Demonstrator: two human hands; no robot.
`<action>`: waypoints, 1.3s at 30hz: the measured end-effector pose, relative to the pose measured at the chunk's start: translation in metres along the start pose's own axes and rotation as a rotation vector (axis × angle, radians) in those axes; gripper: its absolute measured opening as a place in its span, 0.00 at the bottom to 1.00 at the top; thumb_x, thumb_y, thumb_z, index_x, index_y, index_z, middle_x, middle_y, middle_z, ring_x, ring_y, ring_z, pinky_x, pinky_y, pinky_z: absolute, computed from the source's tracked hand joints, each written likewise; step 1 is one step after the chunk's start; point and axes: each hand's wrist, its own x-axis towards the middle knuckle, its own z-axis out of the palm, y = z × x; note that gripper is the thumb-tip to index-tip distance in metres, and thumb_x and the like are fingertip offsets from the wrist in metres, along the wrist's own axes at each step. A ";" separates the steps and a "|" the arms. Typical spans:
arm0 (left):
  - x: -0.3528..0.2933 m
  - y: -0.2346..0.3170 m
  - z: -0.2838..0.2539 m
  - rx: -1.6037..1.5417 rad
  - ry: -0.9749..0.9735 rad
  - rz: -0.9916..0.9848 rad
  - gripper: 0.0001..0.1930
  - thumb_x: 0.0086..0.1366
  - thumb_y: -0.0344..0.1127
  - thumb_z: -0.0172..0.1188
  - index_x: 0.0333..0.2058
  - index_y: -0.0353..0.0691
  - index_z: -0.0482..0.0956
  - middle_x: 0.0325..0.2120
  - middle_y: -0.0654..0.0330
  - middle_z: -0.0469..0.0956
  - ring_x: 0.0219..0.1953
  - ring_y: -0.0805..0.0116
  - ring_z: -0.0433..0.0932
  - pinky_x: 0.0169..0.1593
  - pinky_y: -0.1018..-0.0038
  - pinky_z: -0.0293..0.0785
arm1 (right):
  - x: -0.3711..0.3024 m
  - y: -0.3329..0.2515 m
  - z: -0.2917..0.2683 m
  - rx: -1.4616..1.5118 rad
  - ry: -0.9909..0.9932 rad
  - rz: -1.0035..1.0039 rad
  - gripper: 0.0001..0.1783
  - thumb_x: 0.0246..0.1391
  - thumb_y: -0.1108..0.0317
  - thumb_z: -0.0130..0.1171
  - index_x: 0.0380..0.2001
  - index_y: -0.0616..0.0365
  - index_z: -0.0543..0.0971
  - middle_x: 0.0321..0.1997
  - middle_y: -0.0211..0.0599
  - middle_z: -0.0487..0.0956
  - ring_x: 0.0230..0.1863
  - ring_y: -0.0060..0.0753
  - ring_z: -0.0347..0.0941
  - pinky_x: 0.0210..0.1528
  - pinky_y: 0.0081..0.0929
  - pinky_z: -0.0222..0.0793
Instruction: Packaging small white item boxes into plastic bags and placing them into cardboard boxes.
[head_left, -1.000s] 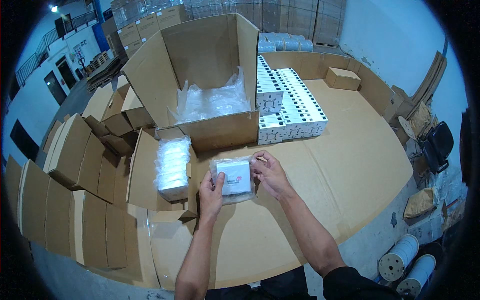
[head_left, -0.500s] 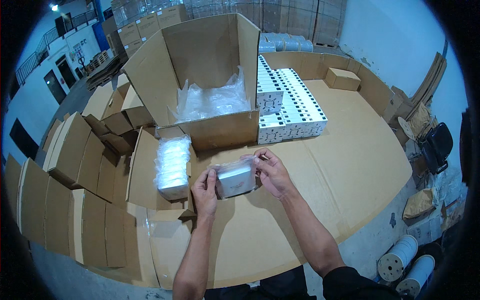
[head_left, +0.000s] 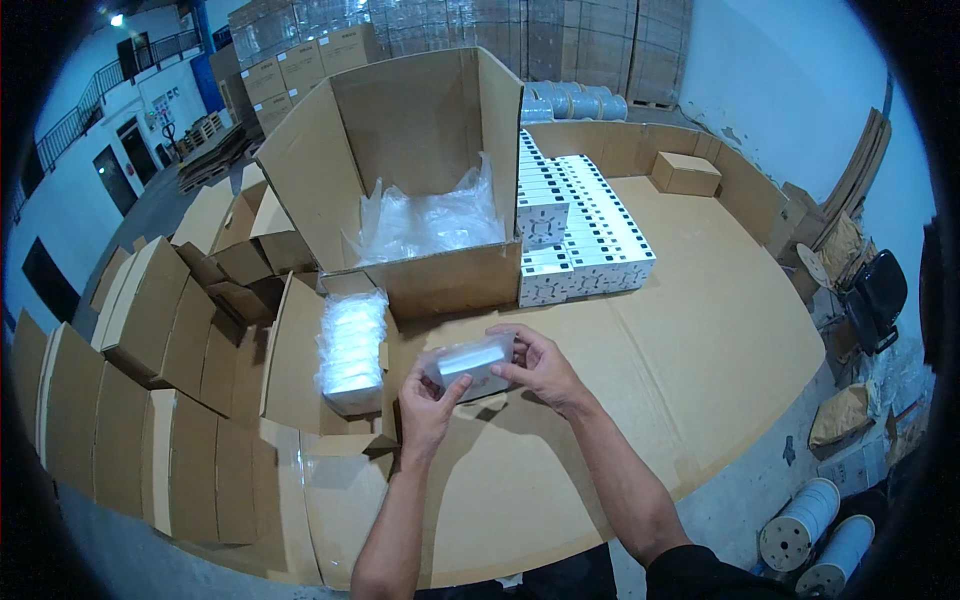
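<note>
Between my two hands, a little above the cardboard-covered table (head_left: pixel 640 400), is a small white box in a clear plastic bag (head_left: pixel 468 368). My left hand (head_left: pixel 428 405) grips its left end, thumb on the front. On the right end my right hand (head_left: pixel 537 368) is closed, its thumb on the front face too. Just left of my left hand stands an open carton (head_left: pixel 292 350) with a row of bagged white boxes (head_left: pixel 351 350) inside. Behind my hands a large open cardboard box (head_left: pixel 440 285) holds a heap of clear plastic bags (head_left: pixel 428 222).
White printed boxes (head_left: pixel 600 245) are stacked right of the large box. Several empty open cartons (head_left: pixel 150 330) crowd the left side. A small closed carton (head_left: pixel 686 173) sits at the far right against the raised cardboard edge. Cable spools (head_left: pixel 800 525) stand on the floor at lower right.
My hands have shifted their hold from the bag's upper edges to the ends of the box, with the thumbs now on its front. The box is lifted and tilted. The view has moved slightly.
</note>
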 end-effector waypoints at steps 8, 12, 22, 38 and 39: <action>0.001 0.005 -0.004 0.000 -0.093 -0.015 0.09 0.64 0.26 0.66 0.43 0.36 0.83 0.43 0.62 0.81 0.46 0.75 0.78 0.49 0.76 0.74 | 0.001 -0.001 -0.002 -0.140 0.001 0.045 0.15 0.59 0.72 0.65 0.50 0.61 0.82 0.39 0.30 0.83 0.40 0.19 0.77 0.40 0.21 0.73; 0.001 0.010 -0.006 0.059 -0.082 -0.031 0.08 0.65 0.26 0.66 0.43 0.35 0.84 0.43 0.61 0.82 0.43 0.75 0.78 0.49 0.76 0.74 | 0.001 -0.005 -0.008 -0.200 -0.002 0.042 0.10 0.59 0.72 0.65 0.43 0.62 0.85 0.40 0.31 0.84 0.41 0.20 0.77 0.41 0.23 0.74; -0.002 0.010 -0.006 0.021 0.030 -0.123 0.12 0.65 0.33 0.68 0.44 0.33 0.85 0.37 0.63 0.83 0.38 0.80 0.77 0.44 0.79 0.73 | 0.000 -0.006 -0.010 -0.200 0.004 -0.005 0.08 0.58 0.69 0.66 0.36 0.63 0.84 0.44 0.36 0.84 0.43 0.24 0.77 0.48 0.27 0.74; 0.002 -0.003 0.000 -0.098 0.203 -0.109 0.12 0.64 0.35 0.70 0.28 0.44 0.73 0.24 0.72 0.74 0.26 0.86 0.66 0.29 0.83 0.61 | 0.000 -0.012 0.001 0.102 0.122 -0.152 0.07 0.57 0.74 0.65 0.38 0.62 0.79 0.48 0.41 0.80 0.49 0.27 0.76 0.52 0.27 0.73; 0.002 -0.003 0.001 -0.099 0.200 -0.108 0.12 0.64 0.35 0.70 0.28 0.44 0.73 0.24 0.72 0.74 0.26 0.86 0.66 0.29 0.83 0.61 | -0.001 -0.016 0.002 0.183 0.116 -0.188 0.09 0.57 0.75 0.65 0.41 0.62 0.80 0.51 0.42 0.80 0.52 0.28 0.75 0.55 0.29 0.73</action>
